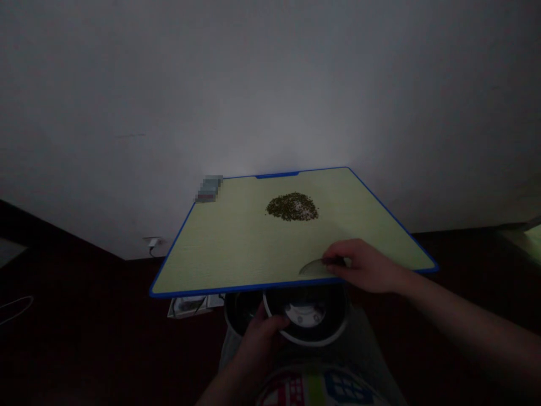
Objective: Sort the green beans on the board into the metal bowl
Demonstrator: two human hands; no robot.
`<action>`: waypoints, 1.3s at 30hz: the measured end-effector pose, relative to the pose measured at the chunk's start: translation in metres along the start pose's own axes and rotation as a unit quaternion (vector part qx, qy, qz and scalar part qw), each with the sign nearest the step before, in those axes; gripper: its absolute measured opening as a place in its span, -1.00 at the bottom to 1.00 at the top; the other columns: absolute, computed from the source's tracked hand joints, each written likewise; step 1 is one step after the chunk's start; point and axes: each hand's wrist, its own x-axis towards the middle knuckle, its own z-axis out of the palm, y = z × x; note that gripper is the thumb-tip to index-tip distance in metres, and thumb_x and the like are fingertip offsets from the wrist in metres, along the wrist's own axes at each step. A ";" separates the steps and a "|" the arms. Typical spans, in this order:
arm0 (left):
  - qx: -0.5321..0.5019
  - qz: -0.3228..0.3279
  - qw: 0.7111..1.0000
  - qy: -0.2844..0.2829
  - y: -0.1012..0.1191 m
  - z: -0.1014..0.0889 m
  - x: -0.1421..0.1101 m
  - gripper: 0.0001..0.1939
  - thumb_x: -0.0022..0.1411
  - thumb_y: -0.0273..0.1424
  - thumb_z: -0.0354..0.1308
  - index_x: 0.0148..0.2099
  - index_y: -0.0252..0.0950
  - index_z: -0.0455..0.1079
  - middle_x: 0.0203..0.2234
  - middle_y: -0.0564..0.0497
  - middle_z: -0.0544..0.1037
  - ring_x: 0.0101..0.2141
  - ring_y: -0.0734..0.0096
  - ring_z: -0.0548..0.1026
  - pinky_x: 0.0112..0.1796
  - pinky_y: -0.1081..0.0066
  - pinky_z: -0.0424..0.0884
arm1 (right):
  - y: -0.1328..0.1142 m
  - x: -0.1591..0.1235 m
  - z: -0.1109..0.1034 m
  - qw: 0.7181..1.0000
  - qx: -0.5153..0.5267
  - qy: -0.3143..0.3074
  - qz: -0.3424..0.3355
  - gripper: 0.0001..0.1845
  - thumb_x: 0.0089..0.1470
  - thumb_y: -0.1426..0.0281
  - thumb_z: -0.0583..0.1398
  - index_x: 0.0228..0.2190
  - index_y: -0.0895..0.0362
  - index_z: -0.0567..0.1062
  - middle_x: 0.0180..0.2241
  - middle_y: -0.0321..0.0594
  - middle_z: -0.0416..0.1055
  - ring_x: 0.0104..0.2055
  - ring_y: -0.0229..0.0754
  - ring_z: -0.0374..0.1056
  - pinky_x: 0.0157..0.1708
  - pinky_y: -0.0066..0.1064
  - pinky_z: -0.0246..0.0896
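A pale green board [220, 248] with a blue edge lies in front of me. In its far middle sits a heap of small dark green seeds [291, 207], possibly mung beans, with some paler specks among them. My right hand [363, 265] rests near the board's front right edge, pinching a curved translucent scraper [313, 268] against the surface. Below the board's front edge, my left hand [262, 332] grips the rim of a round dark bowl [306, 327] with a pale ring. The bowl's inside is only partly visible.
A blurred, pixelated object [209, 189] sits at the board's far left corner. Papers [188, 306] lie beneath the near left edge. A plug and cable [153, 242] are at the white wall. A patterned garment [316, 389] shows at the bottom.
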 end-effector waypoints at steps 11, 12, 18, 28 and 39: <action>0.030 -0.023 0.997 -0.066 -0.022 0.017 0.011 -0.24 -0.03 -0.59 0.28 0.25 -0.27 0.24 -0.13 -0.19 0.67 -0.11 -0.01 0.62 -0.06 0.11 0.47 | 0.027 -0.010 -0.012 0.996 0.034 0.072 0.046 -0.78 0.06 0.28 0.19 -0.33 0.13 0.56 -0.38 -0.18 0.53 -0.35 -0.14 0.41 -0.32 -0.32 0.30; 0.033 -0.031 0.996 -0.079 -0.024 0.019 0.012 -0.24 -0.01 -0.58 0.30 0.26 -0.26 0.23 -0.11 -0.20 0.67 -0.11 -0.02 0.62 -0.06 0.10 0.48 | 0.029 -0.012 -0.012 0.995 0.038 0.074 0.049 -0.78 0.05 0.28 0.19 -0.33 0.14 0.56 -0.37 -0.18 0.53 -0.34 -0.14 0.41 -0.31 -0.31 0.31; 0.027 -0.086 0.984 -0.156 -0.038 0.027 0.026 -0.24 0.01 -0.49 0.39 0.25 -0.30 0.25 -0.03 -0.27 0.62 -0.05 -0.06 0.59 -0.04 0.06 0.46 | 0.033 -0.017 -0.015 0.994 0.042 0.076 0.060 -0.78 0.04 0.28 0.18 -0.35 0.15 0.55 -0.39 -0.17 0.51 -0.36 -0.13 0.40 -0.32 -0.29 0.30; 0.071 -0.103 0.992 -0.022 -0.057 0.022 0.050 -0.28 -0.01 -0.46 0.39 0.21 -0.31 0.29 -0.03 -0.27 0.62 -0.08 -0.04 0.58 -0.17 0.06 0.51 | 0.049 -0.014 -0.015 0.994 0.047 0.071 0.069 -0.75 0.06 0.22 0.17 -0.37 0.14 0.54 -0.43 -0.19 0.47 -0.38 -0.15 0.36 -0.36 -0.32 0.27; 0.061 -0.167 0.984 -0.025 -0.047 0.019 0.042 -0.73 0.20 -0.45 0.19 -0.06 -0.48 0.48 -0.21 -0.25 0.68 -0.25 0.16 0.62 -0.32 0.26 0.55 | 0.048 0.020 -0.016 0.983 -0.007 0.158 0.095 -0.82 0.03 0.29 0.15 -0.38 0.12 0.49 -0.50 -0.28 0.42 -0.46 -0.21 0.31 -0.43 -0.37 0.20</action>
